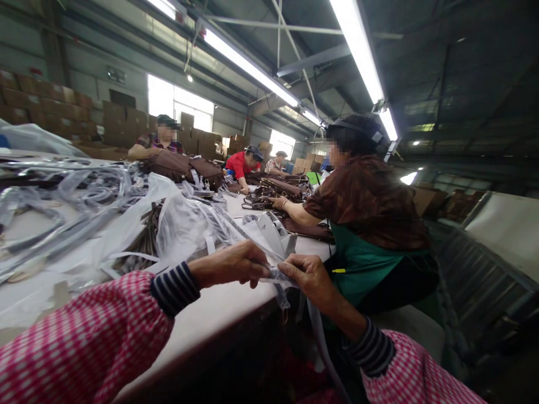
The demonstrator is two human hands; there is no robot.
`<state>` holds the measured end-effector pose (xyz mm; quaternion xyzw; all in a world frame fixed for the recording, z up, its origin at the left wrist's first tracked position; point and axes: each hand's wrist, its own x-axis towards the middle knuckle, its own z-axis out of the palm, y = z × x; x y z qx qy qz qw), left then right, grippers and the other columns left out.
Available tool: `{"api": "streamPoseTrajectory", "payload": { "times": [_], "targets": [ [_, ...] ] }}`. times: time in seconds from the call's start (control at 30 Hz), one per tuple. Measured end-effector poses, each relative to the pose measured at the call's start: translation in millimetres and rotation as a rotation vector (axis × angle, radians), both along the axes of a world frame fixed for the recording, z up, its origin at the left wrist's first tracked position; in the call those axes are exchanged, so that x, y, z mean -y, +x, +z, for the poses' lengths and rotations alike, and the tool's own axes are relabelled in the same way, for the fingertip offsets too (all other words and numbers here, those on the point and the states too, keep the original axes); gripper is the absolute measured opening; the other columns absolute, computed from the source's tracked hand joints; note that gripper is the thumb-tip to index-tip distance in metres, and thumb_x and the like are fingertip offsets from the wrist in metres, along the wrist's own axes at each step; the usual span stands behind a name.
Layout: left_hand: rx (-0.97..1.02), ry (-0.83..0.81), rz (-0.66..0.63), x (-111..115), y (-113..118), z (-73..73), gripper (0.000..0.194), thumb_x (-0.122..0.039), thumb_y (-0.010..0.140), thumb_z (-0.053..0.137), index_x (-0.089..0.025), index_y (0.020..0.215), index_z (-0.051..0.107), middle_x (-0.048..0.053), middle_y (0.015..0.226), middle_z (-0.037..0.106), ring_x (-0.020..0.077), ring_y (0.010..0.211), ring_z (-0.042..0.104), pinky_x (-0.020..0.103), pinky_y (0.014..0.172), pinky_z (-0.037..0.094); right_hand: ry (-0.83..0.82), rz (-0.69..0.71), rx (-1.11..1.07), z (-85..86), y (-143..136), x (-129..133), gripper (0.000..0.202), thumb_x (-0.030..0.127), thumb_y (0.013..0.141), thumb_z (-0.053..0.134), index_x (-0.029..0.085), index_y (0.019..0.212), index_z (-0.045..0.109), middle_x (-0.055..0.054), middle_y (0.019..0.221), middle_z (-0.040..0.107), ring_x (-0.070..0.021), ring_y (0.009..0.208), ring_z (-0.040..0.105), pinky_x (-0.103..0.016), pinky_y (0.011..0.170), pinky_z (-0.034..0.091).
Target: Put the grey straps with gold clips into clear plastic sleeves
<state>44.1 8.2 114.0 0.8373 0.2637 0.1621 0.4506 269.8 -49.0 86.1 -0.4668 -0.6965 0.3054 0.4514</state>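
Near the table's front edge, my left hand (238,264) pinches one side of a clear plastic-wrapped strip (280,275). My right hand (306,276) grips the same strip just to the right, thumb and fingers pressed together. Part of the strip hangs down below my hands, past the table edge. Right behind my hands lies a white and grey object (272,231). Crumpled clear plastic (177,219) and a bundle of dark straps (147,238) are to the left of it.
Plastic-wrapped straps cover the white table (206,322) at left. Brown bags (181,168) lie further back. A person in a green apron (366,258) stands close at right, reaching over the table. Other people work at the far side. Cardboard boxes (46,106) are stacked behind.
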Motion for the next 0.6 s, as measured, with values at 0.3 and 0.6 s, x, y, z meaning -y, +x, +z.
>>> {"api": "streamPoseTrajectory", "payload": {
  "times": [0.3,0.6],
  "targets": [
    [0.116,-0.217,-0.024,-2,-33,-15.6,0.046,-0.058,0.093,0.065,-0.014,0.098,0.079,0.010,0.096,0.077,0.0200,0.087,0.067,0.025,0.073,0.052,0.121,0.050,0.233,8.8,22,0,0.040,0.044,0.094,0.065,0.015,0.067,0.063,0.003,0.064,0.051,-0.0121,0.065,0.045,-0.025,0.059,0.032],
    [0.195,-0.641,-0.200,14,15,-68.2,0.076,-0.074,0.095,0.040,-0.010,0.080,0.079,0.005,0.047,0.058,0.0121,0.035,0.045,0.024,0.043,0.038,0.818,0.098,0.879,6.8,12,11,0.035,0.025,0.108,0.046,0.016,0.076,0.058,-0.002,0.071,0.059,-0.0153,0.063,0.051,-0.033,0.059,0.025]
  ]
}}
